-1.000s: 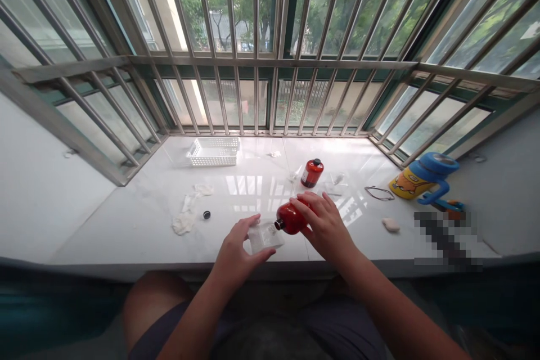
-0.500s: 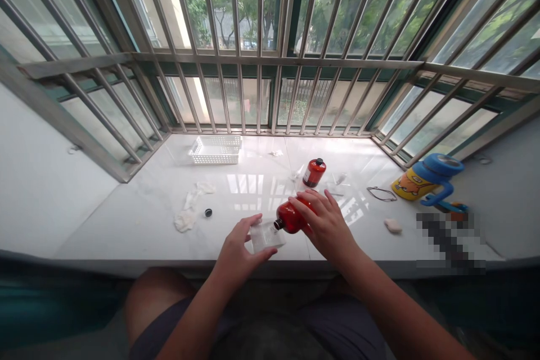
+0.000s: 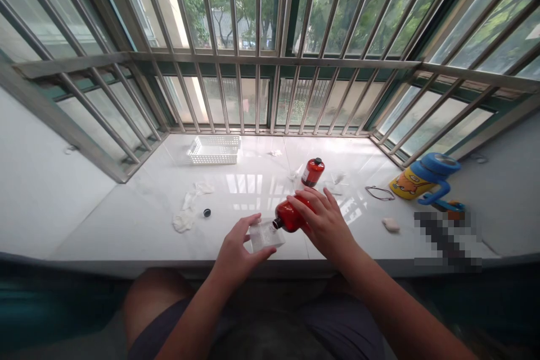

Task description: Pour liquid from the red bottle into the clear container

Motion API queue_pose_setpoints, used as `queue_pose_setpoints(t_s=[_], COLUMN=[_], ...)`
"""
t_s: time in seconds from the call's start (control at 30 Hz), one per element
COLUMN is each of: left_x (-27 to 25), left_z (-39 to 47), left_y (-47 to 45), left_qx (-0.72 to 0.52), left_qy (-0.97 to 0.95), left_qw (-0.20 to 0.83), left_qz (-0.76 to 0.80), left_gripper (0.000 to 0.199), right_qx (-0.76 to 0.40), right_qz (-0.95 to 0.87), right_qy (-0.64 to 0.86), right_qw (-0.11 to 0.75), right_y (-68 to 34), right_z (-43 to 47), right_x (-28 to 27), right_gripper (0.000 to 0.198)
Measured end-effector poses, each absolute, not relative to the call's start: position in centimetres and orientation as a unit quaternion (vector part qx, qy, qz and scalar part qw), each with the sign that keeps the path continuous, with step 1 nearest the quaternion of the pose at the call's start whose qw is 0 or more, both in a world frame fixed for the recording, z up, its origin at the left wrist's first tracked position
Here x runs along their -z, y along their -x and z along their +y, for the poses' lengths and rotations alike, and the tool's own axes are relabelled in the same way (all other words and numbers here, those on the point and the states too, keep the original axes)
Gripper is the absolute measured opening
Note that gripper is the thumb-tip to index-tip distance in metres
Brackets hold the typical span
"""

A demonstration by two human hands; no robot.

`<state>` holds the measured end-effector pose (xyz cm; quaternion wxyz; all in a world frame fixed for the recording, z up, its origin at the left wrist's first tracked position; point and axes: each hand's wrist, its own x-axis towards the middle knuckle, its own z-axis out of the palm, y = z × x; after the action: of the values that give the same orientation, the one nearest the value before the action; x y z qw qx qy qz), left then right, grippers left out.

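Glossy white counter [image 3: 139,219] lies bare leftward; near its front edge our right hand [image 3: 323,224] grips a tipped red bottle [image 3: 290,216], left hand [image 3: 236,253] pinching a clear box [image 3: 265,235].

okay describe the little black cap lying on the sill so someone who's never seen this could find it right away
Start at the white windowsill under the barred window, then find the crumpled white cloth on its left half. The black cap lies just right of that cloth, apart from it: a tiny dark round dot, the only black thing on that side.
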<state>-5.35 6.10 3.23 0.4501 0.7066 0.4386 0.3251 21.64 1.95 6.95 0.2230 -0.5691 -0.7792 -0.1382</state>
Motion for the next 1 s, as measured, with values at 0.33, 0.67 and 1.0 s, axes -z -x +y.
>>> queue_pose_setpoints(t_s=[0.33,0.67,1.0], left_x=[-3.1,-3.3,-3.1], left_z=[6.2,6.1,6.1], left_y=[5.4,5.5,5.5], left_qx=[-0.329,-0.321,-0.330], left_qy=[-0.704,-0.702,-0.695], left_qw=[0.450,0.457,0.461], left_qz=[0.440,0.441,0.442], left_gripper=[0.075,0.075,0.075], right_qx=[0.146,0.162,0.166], right_qz=[-0.782,-0.785,-0.787], right_qy=[0.564,0.559,0.558], right_qw=[0.220,0.212,0.203], right_y=[-21.5,-21.4,-21.2], right_z=[2.2,2.3,2.3], right_x=[-7.4,-7.8,-8.0], right_gripper=[0.056,0.056,0.060])
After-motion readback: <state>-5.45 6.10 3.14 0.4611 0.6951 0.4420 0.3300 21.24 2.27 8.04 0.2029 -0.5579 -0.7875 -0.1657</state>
